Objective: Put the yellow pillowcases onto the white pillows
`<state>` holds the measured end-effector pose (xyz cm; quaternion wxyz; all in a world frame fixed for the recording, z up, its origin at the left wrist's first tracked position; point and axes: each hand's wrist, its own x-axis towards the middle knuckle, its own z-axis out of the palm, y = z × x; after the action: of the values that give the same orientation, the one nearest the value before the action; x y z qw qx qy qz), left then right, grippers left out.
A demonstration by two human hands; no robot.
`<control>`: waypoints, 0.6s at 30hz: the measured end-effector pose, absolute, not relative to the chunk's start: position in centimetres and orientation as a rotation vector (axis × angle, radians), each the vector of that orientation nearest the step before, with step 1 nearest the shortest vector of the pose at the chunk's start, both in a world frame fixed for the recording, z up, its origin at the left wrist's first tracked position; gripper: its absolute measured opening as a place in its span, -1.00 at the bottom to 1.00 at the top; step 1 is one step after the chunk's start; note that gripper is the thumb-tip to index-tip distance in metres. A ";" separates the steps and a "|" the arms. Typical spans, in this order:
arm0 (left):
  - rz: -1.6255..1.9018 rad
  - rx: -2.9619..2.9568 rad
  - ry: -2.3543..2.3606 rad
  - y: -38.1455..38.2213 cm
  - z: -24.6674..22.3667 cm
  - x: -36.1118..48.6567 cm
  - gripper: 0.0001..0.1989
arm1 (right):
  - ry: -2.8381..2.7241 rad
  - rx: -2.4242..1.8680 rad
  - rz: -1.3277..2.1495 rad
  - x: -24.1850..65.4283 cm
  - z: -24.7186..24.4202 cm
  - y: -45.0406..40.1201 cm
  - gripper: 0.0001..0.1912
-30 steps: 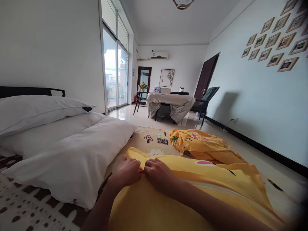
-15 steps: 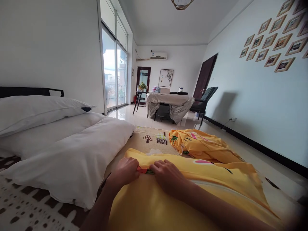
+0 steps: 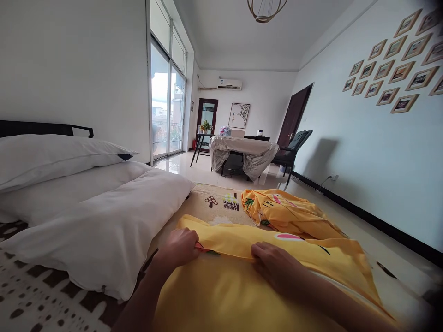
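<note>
While I watch over the head camera, I have two bare hands on one yellow cloth (image 3: 207,290), which lies spread directly before me across a beige blanket (image 3: 204,214). The left hand (image 3: 183,246) is closed on the cloth's folded edge, next to one red patch (image 3: 199,245) and one green patch (image 3: 212,252). The right hand (image 3: 277,263) sits well apart from it along that edge, fingers bent onto the fabric; I can't tell whether it pinches the fold or only presses it. One pink mark (image 3: 288,237) shows just beyond the right hand. Past the cloth I count one crumpled orange bundle (image 3: 294,214) on the blanket, with one printed mushroom (image 3: 211,202) to its left. On my left I make out at least two white pillows (image 3: 104,230), overlapping; whether there is a third I can't say. Farther off I get one draped table (image 3: 242,144), one black chair (image 3: 296,146), two dark doors (image 3: 296,113), one air conditioner (image 3: 230,84) and one lamp (image 3: 263,19). More than a dozen small frames (image 3: 384,69) hang on the right wall.
</note>
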<state>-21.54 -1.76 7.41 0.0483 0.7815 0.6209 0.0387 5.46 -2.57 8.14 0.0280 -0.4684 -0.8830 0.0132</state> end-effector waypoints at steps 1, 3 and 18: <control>0.123 2.380 1.885 -1.8 7.4 -21.5 -0.85 | -2.743 -1.455 -0.011 5.7 8.1 -2.7 -0.88; 0.132 2.371 1.872 -1.7 7.5 -21.5 -0.84 | -2.766 -1.460 -0.127 6.0 8.1 -2.8 -0.86; 0.186 2.308 1.824 -1.2 7.0 -21.9 -0.71 | -2.583 -1.614 -0.007 13.1 6.9 -4.5 -0.70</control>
<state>-21.93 -1.21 7.04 0.0967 0.7793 0.6159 0.0627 13.14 -4.48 6.94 0.0479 -0.5293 -0.8471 -0.0024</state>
